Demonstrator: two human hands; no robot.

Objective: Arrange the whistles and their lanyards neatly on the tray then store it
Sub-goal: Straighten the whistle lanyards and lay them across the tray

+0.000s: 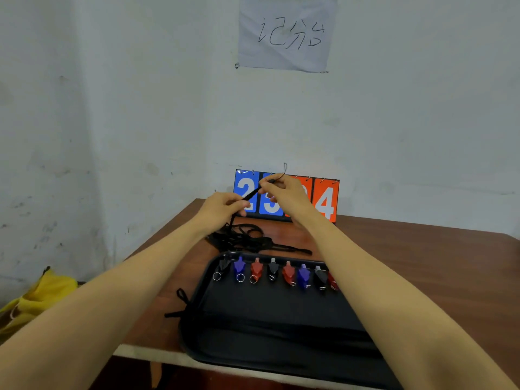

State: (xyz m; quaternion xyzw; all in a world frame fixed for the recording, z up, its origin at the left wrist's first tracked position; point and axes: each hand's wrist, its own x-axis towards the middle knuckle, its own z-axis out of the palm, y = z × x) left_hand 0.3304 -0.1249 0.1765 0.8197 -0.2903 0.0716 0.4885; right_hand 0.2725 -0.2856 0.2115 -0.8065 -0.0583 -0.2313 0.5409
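Both my hands are raised above the table (394,249), in front of the scoreboard (326,201) that stands at the table's far edge against the wall. My left hand (222,205) is pinched closed on a black lanyard (251,194), and my right hand (284,192) grips the same lanyard a little farther along, thumb and fingertips squeezed together on it. The stretch between my hands runs taut, slanting up from left to right. A thin loop at the lanyard's end sticks up past my right fingers, over the top edge of the scoreboard.

Below my left hand the cord drops down into a loose tangle of black lanyards (242,237) lying on the table between the scoreboard and the tray (253,327). One strand of that pile stretches out rightward along the tray's far rim.

The tray is black and sits nearer me than the scoreboard, its near edge reaching the table's front edge. Along its far side the whistles (281,273) lie in one row: black, blue, red, black, red, blue, black, and a red one partly hidden by my right forearm. Several show small metal rings at their near ends.

One more black cord (180,304) lies on the table just beside the tray's left rim. Left of the table, low down, there is something yellow (42,294).

A paper sheet (285,32) with handwriting hangs on the wall above the scoreboard.
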